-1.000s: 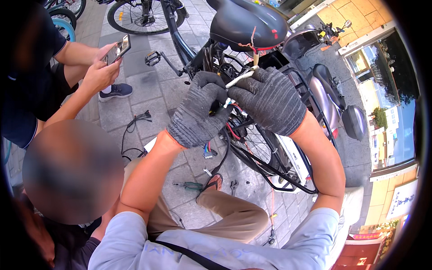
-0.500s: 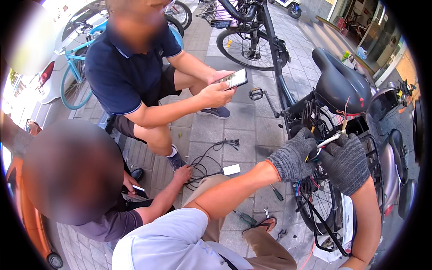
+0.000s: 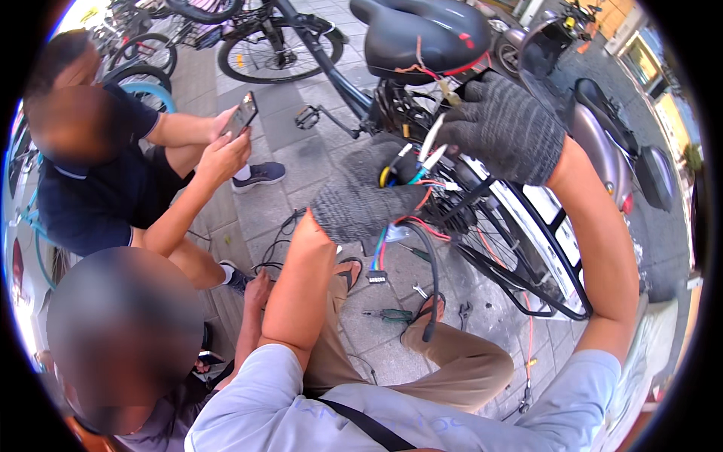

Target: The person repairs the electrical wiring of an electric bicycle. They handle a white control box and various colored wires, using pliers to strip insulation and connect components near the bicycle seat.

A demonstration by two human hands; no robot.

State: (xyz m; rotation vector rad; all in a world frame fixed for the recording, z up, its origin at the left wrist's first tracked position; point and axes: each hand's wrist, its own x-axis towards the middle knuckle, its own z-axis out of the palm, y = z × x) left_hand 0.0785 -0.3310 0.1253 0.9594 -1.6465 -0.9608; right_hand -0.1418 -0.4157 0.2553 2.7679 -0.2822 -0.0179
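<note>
Both my hands wear grey knit gloves, behind a bicycle's black saddle (image 3: 422,38). My left hand (image 3: 369,188) is closed round a bundle of thin coloured wires (image 3: 382,245), which hang below it to a black multi-pin connector (image 3: 376,277). A thick black cable (image 3: 434,279) dangles beside them, its end free. My right hand (image 3: 504,124), higher and to the right, has its fingers curled at a white cable-like strip (image 3: 431,135). The strip's far end is hidden by the glove. A second white-tipped piece (image 3: 433,160) with a teal part lies between the hands.
The rear wheel (image 3: 489,248) and black rack (image 3: 557,279) stand below my right arm. Green-handled pliers (image 3: 388,314) and a wrench (image 3: 465,313) lie on the paving. Two people crouch at left, one holding a phone (image 3: 241,117). A parked scooter (image 3: 595,151) stands at right.
My view has swung right and down. My hands have moved apart, and the coloured wires with the connector now hang in sight under my left hand.
</note>
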